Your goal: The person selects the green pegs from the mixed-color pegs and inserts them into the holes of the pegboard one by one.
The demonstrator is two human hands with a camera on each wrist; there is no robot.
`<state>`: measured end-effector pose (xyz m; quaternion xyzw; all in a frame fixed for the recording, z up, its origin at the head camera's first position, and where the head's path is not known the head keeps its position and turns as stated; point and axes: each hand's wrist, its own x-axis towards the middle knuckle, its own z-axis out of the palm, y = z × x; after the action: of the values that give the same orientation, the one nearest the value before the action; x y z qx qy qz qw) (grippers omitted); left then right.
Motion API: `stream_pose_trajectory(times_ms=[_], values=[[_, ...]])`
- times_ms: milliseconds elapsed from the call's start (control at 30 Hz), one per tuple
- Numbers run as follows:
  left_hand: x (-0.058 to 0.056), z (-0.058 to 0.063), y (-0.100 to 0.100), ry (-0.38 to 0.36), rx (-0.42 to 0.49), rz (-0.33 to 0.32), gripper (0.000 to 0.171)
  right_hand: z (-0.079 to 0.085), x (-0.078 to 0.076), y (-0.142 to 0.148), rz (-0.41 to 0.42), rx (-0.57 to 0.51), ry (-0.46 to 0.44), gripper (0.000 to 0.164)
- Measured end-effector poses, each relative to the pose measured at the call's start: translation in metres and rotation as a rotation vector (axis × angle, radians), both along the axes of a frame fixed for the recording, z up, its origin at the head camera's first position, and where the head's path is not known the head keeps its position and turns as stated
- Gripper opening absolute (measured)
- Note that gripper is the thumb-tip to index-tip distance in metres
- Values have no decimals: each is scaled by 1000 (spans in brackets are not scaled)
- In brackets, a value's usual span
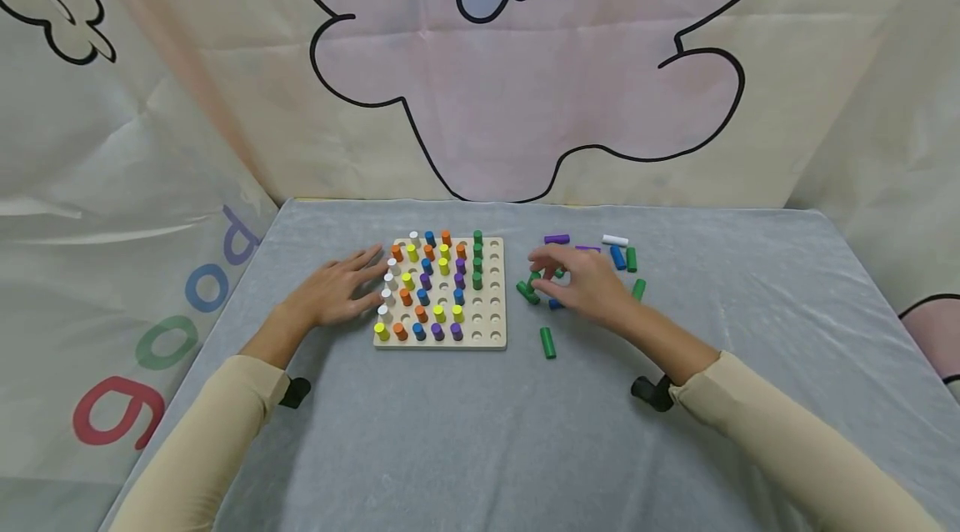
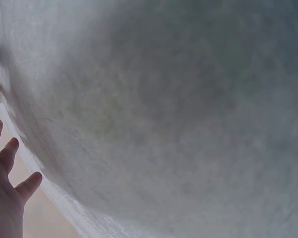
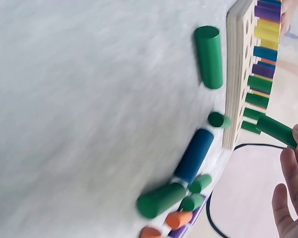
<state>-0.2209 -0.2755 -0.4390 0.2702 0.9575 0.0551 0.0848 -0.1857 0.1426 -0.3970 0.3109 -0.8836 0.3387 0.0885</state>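
A wooden pegboard lies on the table with rows of white, yellow, orange, blue and purple pegs standing in its holes. One column of green pegs stands toward its right side. My left hand rests at the board's left edge with fingers spread, holding nothing; the left wrist view catches that hand at its border. Just right of the board, my right hand pinches a green peg between thumb and fingertips, above loose pegs. The right wrist view shows this peg tilted and raised off the cloth.
Loose pegs lie right of the board: a green peg nearer the front, a purple peg, a white peg and a blue peg farther back. My right hand partly covers others. Grey cloth covers the table.
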Motion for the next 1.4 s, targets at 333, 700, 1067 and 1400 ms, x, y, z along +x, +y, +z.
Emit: stream_pose_trajectory(times_ms=[333,700,1067,1400], values=[[1,0,0,8,0,-5,68,-2,-5,-34,-12,5,-57,33],[0,0,0,22,-15,-13,69,-5,-5,-64,29,22,-86,30],[3,4,4,4,-24,-17,68,-16,-4,-71,32,67,-51,32],[4,5,2,2,-17,-20,69,-16,-5,-76,37,95,-56,33]])
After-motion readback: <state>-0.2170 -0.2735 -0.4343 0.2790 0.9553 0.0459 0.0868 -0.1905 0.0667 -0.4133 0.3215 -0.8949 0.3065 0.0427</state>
